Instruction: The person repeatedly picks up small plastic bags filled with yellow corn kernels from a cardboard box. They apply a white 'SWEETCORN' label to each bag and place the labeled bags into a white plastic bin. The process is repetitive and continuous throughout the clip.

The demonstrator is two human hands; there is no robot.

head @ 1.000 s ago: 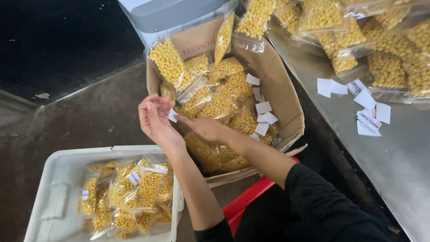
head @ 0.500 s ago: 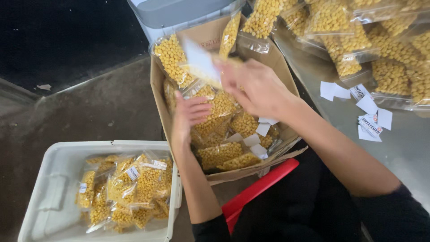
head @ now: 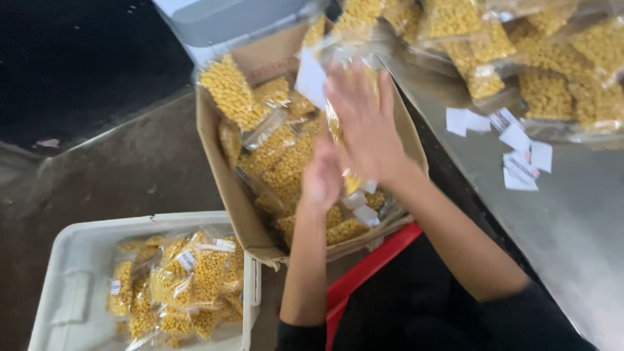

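My right hand is raised over an open cardboard box, fingers stretched along a clear bag of yellow pieces with a white paper slip at its top. My left hand grips the lower end of the same bag, just above the box. Motion blur hides the exact grip of the right fingers. The box is filled with several more clear bags of yellow pieces and a few white slips.
A white plastic bin at lower left holds several labelled bags. The metal table on the right carries piled bags and loose white slips. A grey lidded tub stands behind the box. A red edge runs below it.
Both hands rose from low in the box to its upper part. The right hand swung across to the right and now lifts a bag with a white slip; the left follows beneath.
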